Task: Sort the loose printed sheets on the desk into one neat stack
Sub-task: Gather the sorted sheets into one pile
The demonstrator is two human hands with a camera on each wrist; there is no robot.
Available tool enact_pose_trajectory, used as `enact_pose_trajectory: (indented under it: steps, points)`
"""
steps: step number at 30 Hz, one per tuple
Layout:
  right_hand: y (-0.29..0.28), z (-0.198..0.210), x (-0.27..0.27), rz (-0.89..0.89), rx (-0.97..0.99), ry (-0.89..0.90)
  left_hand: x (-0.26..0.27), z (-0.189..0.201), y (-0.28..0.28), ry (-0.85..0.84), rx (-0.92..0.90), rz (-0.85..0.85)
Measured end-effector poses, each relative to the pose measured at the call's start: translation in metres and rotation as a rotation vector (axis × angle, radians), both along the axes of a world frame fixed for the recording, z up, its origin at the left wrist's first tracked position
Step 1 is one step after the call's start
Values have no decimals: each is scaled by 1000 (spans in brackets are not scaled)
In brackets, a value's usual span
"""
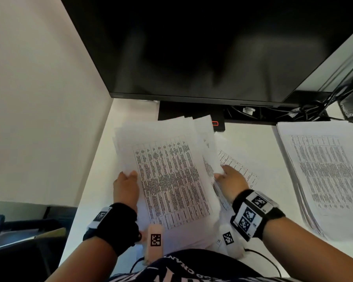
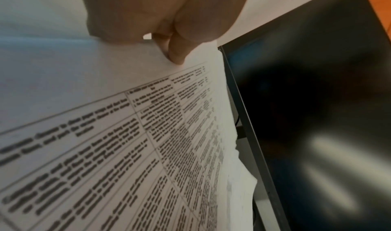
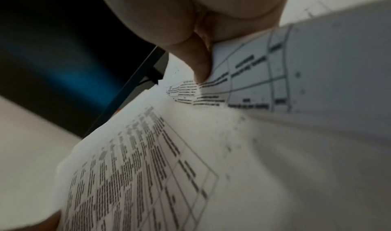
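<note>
A bundle of printed sheets (image 1: 167, 169) with dense tables is held up over the white desk (image 1: 261, 151), its edges uneven and fanned at the top. My left hand (image 1: 126, 186) grips the bundle's left edge, thumb on top (image 2: 175, 54). My right hand (image 1: 230, 180) pinches the right edge of the sheets (image 3: 148, 167), thumb on the printed face (image 3: 201, 64). One loose printed sheet (image 1: 238, 167) lies flat on the desk under my right hand. A second, thick pile of printed sheets (image 1: 324, 171) lies at the right of the desk.
A large dark monitor (image 1: 202, 47) hangs close above the bundle, its stand base (image 1: 192, 115) just behind. Cables (image 1: 314, 110) tangle at the back right. A wall (image 1: 39, 98) borders the desk on the left. The desk's left edge drops to a dark floor area.
</note>
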State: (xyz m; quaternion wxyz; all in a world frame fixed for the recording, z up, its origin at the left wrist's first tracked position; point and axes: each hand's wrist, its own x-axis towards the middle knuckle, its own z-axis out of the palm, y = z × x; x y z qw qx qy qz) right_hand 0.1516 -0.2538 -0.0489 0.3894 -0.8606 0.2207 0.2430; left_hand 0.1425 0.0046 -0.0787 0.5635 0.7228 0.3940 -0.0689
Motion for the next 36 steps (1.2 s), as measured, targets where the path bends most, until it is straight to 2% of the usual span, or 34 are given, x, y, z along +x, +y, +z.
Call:
enact_pose_trajectory:
  steps: [2, 4, 10, 13, 16, 19, 21, 24, 27, 32, 36]
  points:
    - [-8, 2, -6, -117, 47, -29, 2, 4, -1, 16, -15, -36]
    - [-15, 0, -15, -151, 78, -1, 5, 8, -1, 21, -24, -92]
    - [-15, -11, -29, -41, 235, 14, 9, 8, -16, 33, -116, -159]
    - [-23, -6, -26, 33, 134, 55, 5, 4, -24, 29, -120, -126]
    - [-49, -5, -30, -181, -21, 4, 1, 2, -22, 11, 5, -189]
    - [-77, -3, -38, -446, -191, 10, -2, 1, -13, 21, 130, -401]
    - [-86, -3, -42, -500, -204, 60, -3, 2, -7, 13, 130, -469]
    - [-84, -10, -41, -387, -125, 97, -3, -3, -2, 2, 149, -564]
    - [-69, -20, -39, -280, -98, 38, -2, -8, -2, -5, 147, -588]
    - [-83, -19, -36, -282, -244, -47, 3, -4, 10, -80, 211, -505]
    - [-90, -8, -39, -142, -246, -8, 9, 2, 24, -49, 149, -543]
